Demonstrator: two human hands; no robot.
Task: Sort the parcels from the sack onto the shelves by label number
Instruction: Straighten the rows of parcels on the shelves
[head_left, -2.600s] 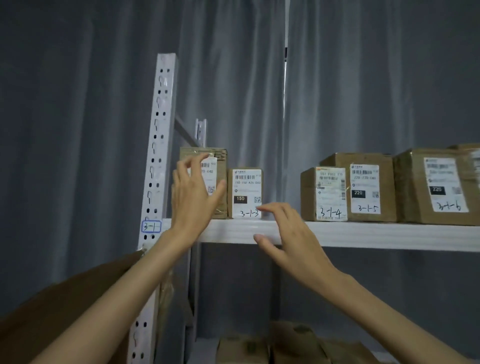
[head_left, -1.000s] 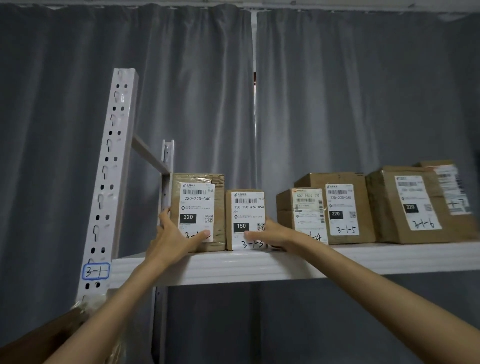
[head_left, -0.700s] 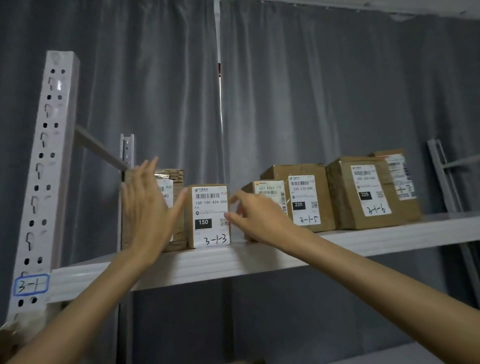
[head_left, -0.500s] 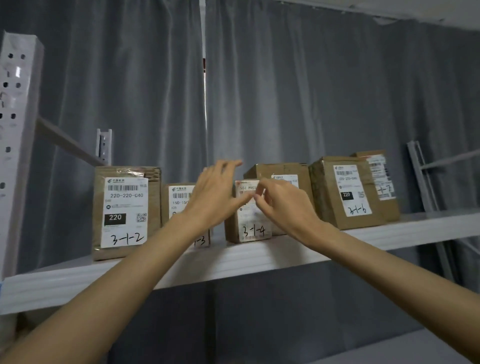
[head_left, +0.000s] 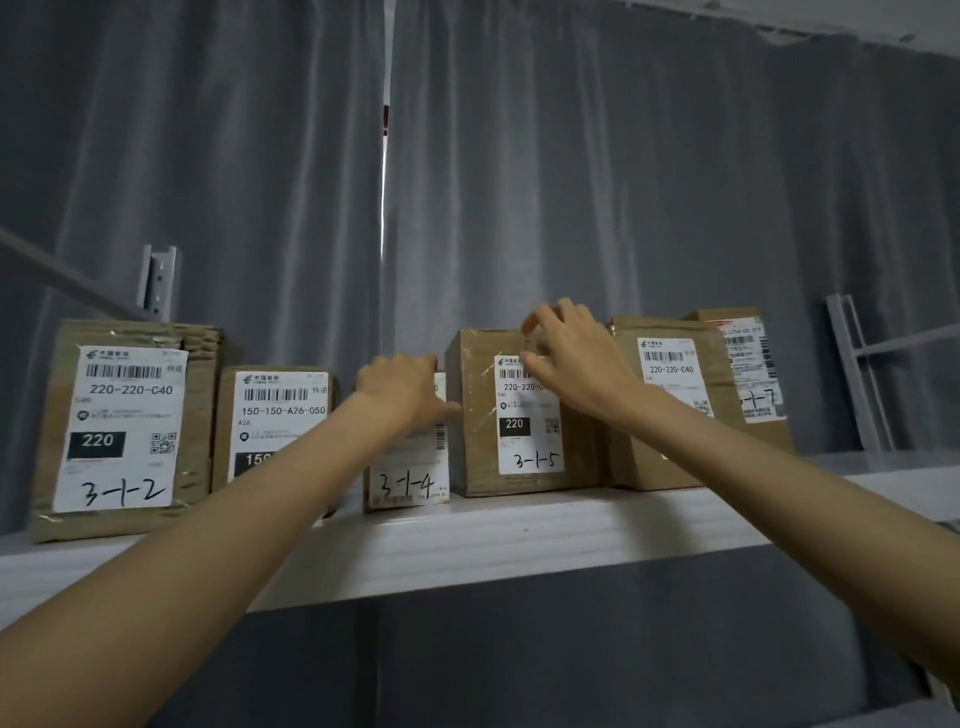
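On shelf (head_left: 519, 540): both hands at parcel 3-1-5 (head_left: 524, 415)

Six labelled cardboard parcels (head_left: 524, 457) upright, rowed on white shelf (head_left: 467, 540)

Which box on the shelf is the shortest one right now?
The box marked 3-1-4, just under the left hand; its top sits lower than every neighbouring box.

Matt brown cardboard parcels (head_left: 524, 467), glossy tape, white paper labels; white smooth shelf (head_left: 467, 545); grey cloth curtain (head_left: 519, 182).
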